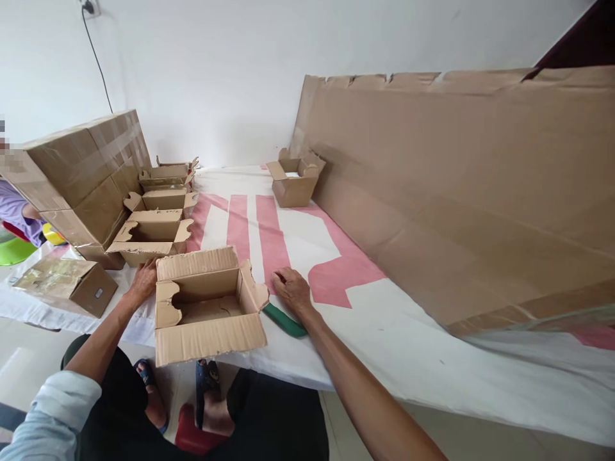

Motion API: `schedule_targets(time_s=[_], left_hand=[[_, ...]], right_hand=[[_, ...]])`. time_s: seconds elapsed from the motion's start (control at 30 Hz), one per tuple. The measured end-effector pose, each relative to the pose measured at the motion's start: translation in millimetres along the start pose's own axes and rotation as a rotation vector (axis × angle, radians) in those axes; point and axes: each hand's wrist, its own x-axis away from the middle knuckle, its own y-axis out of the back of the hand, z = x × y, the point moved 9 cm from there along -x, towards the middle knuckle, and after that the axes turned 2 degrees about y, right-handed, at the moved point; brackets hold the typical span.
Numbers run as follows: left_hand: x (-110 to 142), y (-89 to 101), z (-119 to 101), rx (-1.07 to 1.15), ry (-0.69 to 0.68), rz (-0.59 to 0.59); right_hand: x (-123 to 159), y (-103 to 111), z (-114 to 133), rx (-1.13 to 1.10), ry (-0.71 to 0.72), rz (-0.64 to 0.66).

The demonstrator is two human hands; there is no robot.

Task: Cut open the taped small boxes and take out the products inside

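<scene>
Head | left hand (145,280) beside open box (207,306), grip hidden, can't tell | right hand (291,289) curled in, near green handle (284,321)

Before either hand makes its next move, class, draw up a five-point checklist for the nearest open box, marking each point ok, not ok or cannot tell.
1. Flaps of the nearest box folded open: ok.
2. Left hand gripping the box: cannot tell; its fingertips are hidden by the far left corner.
3. Right hand off the box: ok; it is to the right, fingers curled.
4. Green object well away from the box: not ok; one end lies close by the right flap.
5. Box base fully on the table: cannot tell; the front flap hides it.
</scene>
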Motion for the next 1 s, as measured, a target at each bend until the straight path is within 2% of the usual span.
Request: schedule_targets(time_s=[0.2, 0.6, 1.0], left_hand=[[-22, 5.8, 6, 0.079, -0.013, 0.01], [-88, 7.9, 17, 0.141, 0.042, 0.049], [-144, 5.0, 35, 0.143, 0.01, -0.022]], right_hand=[[2, 3, 2, -0.03, 0.012, -0.015], [7, 8, -2, -0.048, -0.009, -0.052], [11, 8, -6, -0.068, 0.0, -0.062]])
